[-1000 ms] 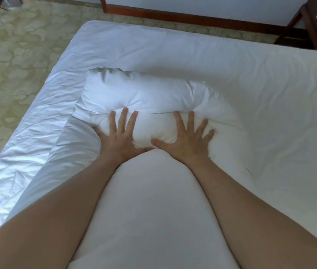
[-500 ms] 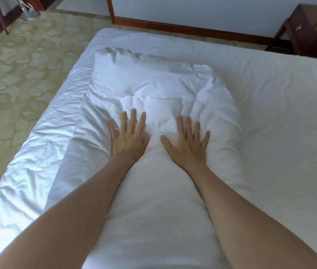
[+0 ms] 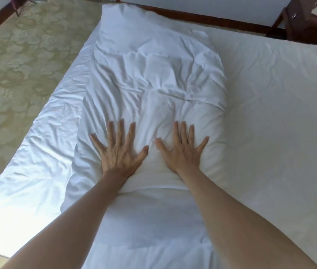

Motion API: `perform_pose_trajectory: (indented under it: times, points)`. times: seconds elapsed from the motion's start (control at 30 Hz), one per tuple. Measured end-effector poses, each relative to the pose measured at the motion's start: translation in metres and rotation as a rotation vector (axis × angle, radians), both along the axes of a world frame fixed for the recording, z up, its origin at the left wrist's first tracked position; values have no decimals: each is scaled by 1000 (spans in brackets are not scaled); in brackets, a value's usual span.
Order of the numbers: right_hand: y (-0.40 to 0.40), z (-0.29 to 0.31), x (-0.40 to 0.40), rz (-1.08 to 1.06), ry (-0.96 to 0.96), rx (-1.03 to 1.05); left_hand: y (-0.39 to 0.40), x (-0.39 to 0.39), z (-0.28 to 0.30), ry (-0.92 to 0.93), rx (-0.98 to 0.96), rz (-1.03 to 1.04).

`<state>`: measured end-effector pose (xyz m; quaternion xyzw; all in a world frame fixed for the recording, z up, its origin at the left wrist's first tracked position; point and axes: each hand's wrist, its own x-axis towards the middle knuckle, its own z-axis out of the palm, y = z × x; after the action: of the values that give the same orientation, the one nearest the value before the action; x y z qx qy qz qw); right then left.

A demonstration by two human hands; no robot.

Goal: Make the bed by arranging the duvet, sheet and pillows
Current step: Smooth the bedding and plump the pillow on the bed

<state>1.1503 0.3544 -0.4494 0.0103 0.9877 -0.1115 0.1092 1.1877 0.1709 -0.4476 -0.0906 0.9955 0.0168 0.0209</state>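
The duvet lies as a long, narrow, folded strip running up the left half of the bed, from the near edge of the view to the far end of the mattress, where its top corner bulges up against the dark wooden baseboard. It sits on the white sheet, which shows bare to the right and as a glossy, wrinkled band to the left. The far part of the strip is creased and puffy while the near part looks flat, so the judgement is that it is being laid out lengthwise and pressed flat before it is opened across the bed.

Both hands lie palm down on the duvet, side by side at about the middle of the strip. The left hand has its fingers straight and spread; the right hand likewise. Neither grip has closed on anything: flat, splayed fingers suit pushing cloth forward and squeezing air out, not lifting. Creases fan out ahead of the fingertips, which fits a forward press.

No pillows are in view. Beyond the bed are a patterned yellowish carpet on the left and a dark wooden nightstand at the far right. The likely next need is to unfold the strip sideways over the bare sheet.
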Motion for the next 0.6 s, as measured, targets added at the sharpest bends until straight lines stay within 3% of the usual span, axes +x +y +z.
perform_pose_trajectory:
  times: [0.37, 0.6]
  points:
    - [19, -3, 47, -25, 20, -15, 20, 63, -5, 6, -9, 38]
    - [23, -9, 50, -27, 64, -37, 19, 52, -17, -38, -31, 68]
